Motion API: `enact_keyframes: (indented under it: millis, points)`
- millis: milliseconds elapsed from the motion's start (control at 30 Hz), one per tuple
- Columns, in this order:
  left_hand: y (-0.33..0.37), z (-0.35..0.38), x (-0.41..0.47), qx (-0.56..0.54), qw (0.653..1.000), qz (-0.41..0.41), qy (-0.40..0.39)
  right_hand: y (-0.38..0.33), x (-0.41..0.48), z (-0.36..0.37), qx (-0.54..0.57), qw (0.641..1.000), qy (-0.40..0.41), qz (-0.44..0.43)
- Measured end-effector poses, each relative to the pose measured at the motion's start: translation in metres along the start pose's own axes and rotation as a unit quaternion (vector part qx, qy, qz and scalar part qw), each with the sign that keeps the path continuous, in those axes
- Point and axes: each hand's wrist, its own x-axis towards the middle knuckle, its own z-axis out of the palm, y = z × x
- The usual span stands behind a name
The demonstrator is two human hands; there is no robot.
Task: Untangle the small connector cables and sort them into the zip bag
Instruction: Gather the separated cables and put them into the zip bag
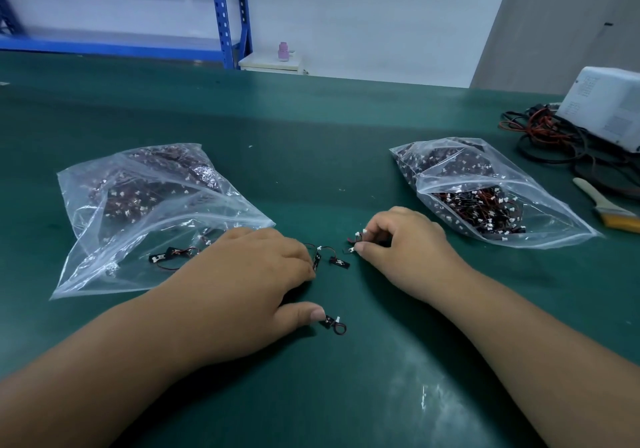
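Right hand (401, 243) pinched a small cable bunch (356, 239), thumb and fingers clamped on it, mid green mat (311, 136). Left hand (249, 274) lay palm down with fingers curled together, tips at a loose connector cable (337, 261) between the hands; couldn't tell if it gripped. Its thumb tip touched a second loose cable (336, 324), nearer. Left zip bag (138, 212) lay left of the hands, a few cables at its near end. Right zip bag (485, 191), packed with cables, lay right. Brush (606, 208) sat far right.

Green table (311, 136), seemingly red-black cables (478, 205).
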Motion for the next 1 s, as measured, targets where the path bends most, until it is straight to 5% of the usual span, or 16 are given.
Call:
enact_keyframes:
  millis: [200,400,533,733,1000]
  points:
    - [-0.002,0.006,0.000,-0.014,0.999,0.012,-0.038,-0.003,-0.009,-0.001,0.038,0.997,0.055,-0.040]
    - [0.001,0.001,0.000,-0.016,1.000,0.019,-0.010,-0.007,-0.017,0.002,0.013,0.979,-0.010,-0.204]
    - [0.005,-0.007,-0.002,-0.020,0.998,0.052,0.031,-0.003,-0.013,0.006,-0.044,0.982,-0.017,-0.185]
    - [0.008,-0.004,-0.002,-0.032,0.995,0.094,0.010,0.014,-0.003,0.002,0.158,0.982,0.065,-0.077]
    - [0.007,-0.001,-0.003,-0.028,0.992,0.111,0.058,0.020,-0.002,0.005,0.147,0.987,0.003,-0.061]
